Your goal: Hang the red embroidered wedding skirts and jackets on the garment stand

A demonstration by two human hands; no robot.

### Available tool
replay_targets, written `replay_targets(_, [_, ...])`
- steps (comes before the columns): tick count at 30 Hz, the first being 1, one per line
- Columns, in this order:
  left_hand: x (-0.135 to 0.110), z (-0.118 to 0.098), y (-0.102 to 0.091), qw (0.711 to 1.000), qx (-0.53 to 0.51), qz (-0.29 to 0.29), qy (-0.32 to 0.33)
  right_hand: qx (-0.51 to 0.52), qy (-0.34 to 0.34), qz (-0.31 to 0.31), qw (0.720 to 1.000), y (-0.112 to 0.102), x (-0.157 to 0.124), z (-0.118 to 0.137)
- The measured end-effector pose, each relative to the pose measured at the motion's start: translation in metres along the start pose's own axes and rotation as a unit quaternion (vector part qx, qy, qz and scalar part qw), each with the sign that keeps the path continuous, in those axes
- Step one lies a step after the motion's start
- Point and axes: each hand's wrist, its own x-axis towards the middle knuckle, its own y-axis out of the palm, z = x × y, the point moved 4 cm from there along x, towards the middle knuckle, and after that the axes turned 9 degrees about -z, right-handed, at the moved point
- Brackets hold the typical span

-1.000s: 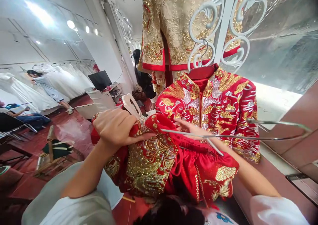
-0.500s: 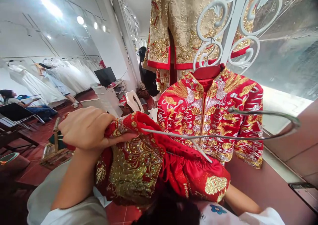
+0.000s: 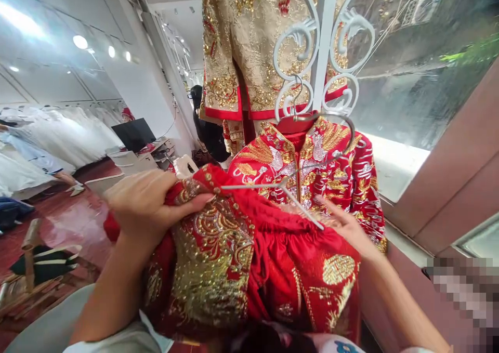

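My left hand [image 3: 146, 205] is closed on the top edge of a red garment [image 3: 249, 270] thick with gold embroidery, bunched in front of me. A thin metal hanger [image 3: 288, 186] pokes out of the garment's edge and rises toward the rack. My right hand [image 3: 349, 228] rests on the garment's right side, fingers pressed into the red cloth just below the hanger's wire. Behind hangs a red embroidered jacket [image 3: 335, 171] on a white scrolled rack [image 3: 319, 46], with a gold embroidered robe [image 3: 241, 46] above it.
A window [image 3: 413, 67] and a brown sill [image 3: 448, 197] run along the right. At the left are white gowns [image 3: 54, 134], a desk with a monitor [image 3: 134, 133], a white chair [image 3: 185, 164] and a wooden stool [image 3: 33, 259] on the red floor. A dark-clothed person [image 3: 208, 129] stands behind the rack.
The hanger has swung from lying out to the right to pointing away toward the rack. My right hand has come into view on the garment's right side. The left hand keeps its hold.
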Motion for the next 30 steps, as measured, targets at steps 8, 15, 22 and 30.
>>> replay_targets(8, [0.018, 0.005, 0.048, 0.987, -0.052, 0.041, -0.147, -0.041, -0.074, 0.117, 0.99, -0.06, -0.008, 0.036])
replay_targets(15, [0.023, -0.007, 0.095, 0.947, -0.058, 0.224, -0.222, -0.052, 0.087, -0.131, 0.986, -0.054, -0.004, 0.025])
replay_targets(22, [0.079, 0.01, 0.169, 0.929, -0.092, 0.29, -0.21, 0.049, 0.174, -0.233, 0.956, -0.081, 0.097, 0.04])
replay_targets(30, [0.034, 0.031, 0.217, 0.908, -0.137, 0.283, -0.276, 0.017, 0.138, -0.158, 0.978, -0.055, 0.123, 0.023])
